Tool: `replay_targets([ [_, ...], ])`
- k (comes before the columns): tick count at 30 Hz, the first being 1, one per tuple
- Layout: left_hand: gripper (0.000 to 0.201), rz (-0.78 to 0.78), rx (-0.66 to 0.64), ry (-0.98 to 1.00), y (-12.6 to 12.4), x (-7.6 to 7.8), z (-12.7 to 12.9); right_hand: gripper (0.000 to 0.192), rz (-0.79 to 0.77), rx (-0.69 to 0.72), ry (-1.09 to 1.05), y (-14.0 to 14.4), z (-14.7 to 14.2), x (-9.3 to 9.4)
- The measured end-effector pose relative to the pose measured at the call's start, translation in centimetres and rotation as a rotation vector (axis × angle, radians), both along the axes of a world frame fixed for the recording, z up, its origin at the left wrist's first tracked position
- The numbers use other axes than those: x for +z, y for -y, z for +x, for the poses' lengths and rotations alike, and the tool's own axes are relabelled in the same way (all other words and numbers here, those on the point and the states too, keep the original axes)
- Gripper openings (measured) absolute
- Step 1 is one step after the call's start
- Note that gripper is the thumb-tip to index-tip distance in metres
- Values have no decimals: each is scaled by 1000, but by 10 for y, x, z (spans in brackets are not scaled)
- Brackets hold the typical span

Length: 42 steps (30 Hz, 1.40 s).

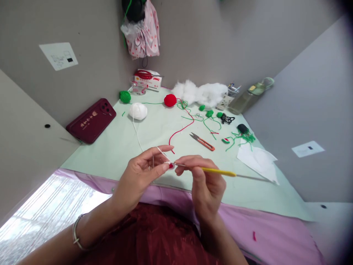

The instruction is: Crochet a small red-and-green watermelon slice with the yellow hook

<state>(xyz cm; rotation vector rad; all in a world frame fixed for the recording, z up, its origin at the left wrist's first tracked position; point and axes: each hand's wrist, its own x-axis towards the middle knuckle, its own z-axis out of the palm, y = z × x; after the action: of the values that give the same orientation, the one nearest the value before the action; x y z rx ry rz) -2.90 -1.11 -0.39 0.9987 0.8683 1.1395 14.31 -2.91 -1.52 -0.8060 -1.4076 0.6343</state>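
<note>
**Two hands pinch a small crochet piece over the green mat**

At about 9 o'clock from the hands, a dark red phone (91, 120) lies tilted against the left wall at the edge of the pale green mat (116, 147). Further back, near 11 o'clock, sit a green yarn ball (125, 96) and a white yarn ball (138, 111), whose strand runs down toward the hands.

The left hand (139, 173) is low in the middle of the view, thumb and forefinger pressed together on a tiny red and white crochet piece (170, 165), the other fingers loosely curled, white yarn looped over them. A metal bangle (75, 235) circles that wrist.

Straight up at 12 o'clock is a red yarn ball (170, 100), with white stuffing (202, 92) just right of it against the back wall.

The right hand (205, 182) meets the left at the piece, its fingers closed around a yellow-handled crochet hook (217, 172) whose tip touches the work while the tail points toward 3 o'clock.

At 1 o'clock lie thread snips (202, 141) with orange handles; beyond them are small green crocheted bits (209, 113) and loose green yarn. At 2 o'clock a white paper sheet (257, 160) lies on the mat.
</note>
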Motion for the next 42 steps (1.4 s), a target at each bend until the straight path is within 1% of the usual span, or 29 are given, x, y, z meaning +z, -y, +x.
replay_targets([
  [2, 27, 48, 48, -56, 0, 0, 1, 24, 104, -34, 151, 3, 1, 0],
  [5, 22, 140, 154, -185, 2, 1, 2, 30, 202, -53, 332, 6, 2, -2],
  [8, 19, 284, 273, -305, 4, 0, 4, 38, 253, -117, 448, 9, 2, -9],
  [11, 20, 402, 335, -356, 7, -3, 5, 49, 276, -177, 510, 11, 2, -17],
  [13, 19, 426, 352, -365, 9, -5, 5, 48, 299, -177, 492, 10, 1, -21],
  [15, 21, 428, 363, -357, 11, -8, 5, 38, 314, -141, 407, 6, -1, -21],
  [16, 24, 432, 365, -352, 12, -9, 5, 32, 297, -113, 337, 4, -2, -21],
  [18, 31, 487, 384, -353, 12, -10, 3, 25, 213, -60, 160, 0, -6, -18],
  [20, 35, 589, 393, -392, 10, -11, -1, 24, 118, -31, 28, -2, -10, -15],
  [22, 34, 689, 376, -451, 7, -9, -7, 26, 131, -84, 50, -1, -13, -14],
  [24, 29, 727, 334, -501, 4, -5, -10, 25, 198, -164, 191, 3, -13, -15],
  [26, 24, 685, 329, -500, 3, -1, -10, 32, 290, -214, 352, 6, -10, -18],
  [27, 22, 622, 342, -466, 3, 1, -8, 39, 332, -230, 409, 7, -8, -19],
  [28, 23, 519, 342, -407, 3, 2, -6, 46, 363, -241, 463, 7, -6, -21],
  [29, 28, 389, 304, -323, 2, 3, -3, 52, 399, -259, 516, 6, -4, -22],
  [30, 37, 239, 222, -219, 2, 4, -1, 56, 426, -276, 563, 5, -2, -22],
  [32, 50, -44, -19, 9, -1, 3, 2, 58, 447, -269, 606, 1, 0, -22],
  [33, 53, -150, -131, 112, -3, 2, 2, 55, 445, -251, 584, -1, 1, -21],
  [34, 54, -226, -212, 192, -5, 1, 1, 50, 427, -224, 529, -3, 1, -20],
  [35, 53, -270, -253, 241, -7, 0, 0, 43, 383, -189, 450, -4, 1, -17],
  [36, 52, -286, -259, 260, -8, 0, -2, 37, 319, -151, 355, -5, 1, -14],
  [38, 48, -250, -184, 231, -10, 1, -6, 28, 171, -82, 178, -5, 1, -7],
  [40, 44, -178, -97, 166, -10, 1, -7, 23, 52, -19, -2, -5, 1, -3],
  [42, 42, -114, -78, 122, -9, 1, -7, 20, -26, 55, -146, -5, 0, -1],
])
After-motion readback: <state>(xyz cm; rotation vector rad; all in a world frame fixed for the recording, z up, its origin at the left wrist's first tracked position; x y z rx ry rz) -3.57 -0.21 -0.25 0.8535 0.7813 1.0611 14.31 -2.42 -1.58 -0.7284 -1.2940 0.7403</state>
